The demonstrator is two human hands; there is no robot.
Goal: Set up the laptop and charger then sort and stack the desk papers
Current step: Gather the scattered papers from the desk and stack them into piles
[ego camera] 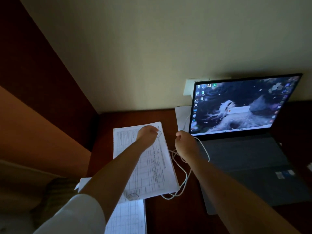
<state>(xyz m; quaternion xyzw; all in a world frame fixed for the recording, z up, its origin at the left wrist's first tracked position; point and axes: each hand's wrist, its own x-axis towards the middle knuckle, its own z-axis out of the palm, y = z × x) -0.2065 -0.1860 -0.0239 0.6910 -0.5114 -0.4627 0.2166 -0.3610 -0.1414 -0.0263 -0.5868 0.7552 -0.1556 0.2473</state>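
Nearest the camera, a white rolled-up sleeve covers the left upper arm, and beside it a white printed sheet with a ruled grid lies at the front edge of the dark reddish-brown wooden bench. Partly over that sheet rests a larger white form sheet with printed tables and round stamps, angled away toward the wall. The left hand sits on the far end of this form, fingers curled downward against the paper; whether it pinches the sheet or only presses on it cannot be told in the dim light. The right hand hovers just to the right of the form, between it and the laptop, its fingers curled in loosely; no object can be made out in its grip, though the thin white charger cable runs close beneath the wrist. That cable loops on the bench between the form and the open grey laptop, then runs back along the laptop's left edge. The laptop stands on the right of the bench, screen lit with a dark wallpaper and desktop icons. Behind its left corner a white wall socket plate is mounted on the pale wall, with another white sheet lying below it.
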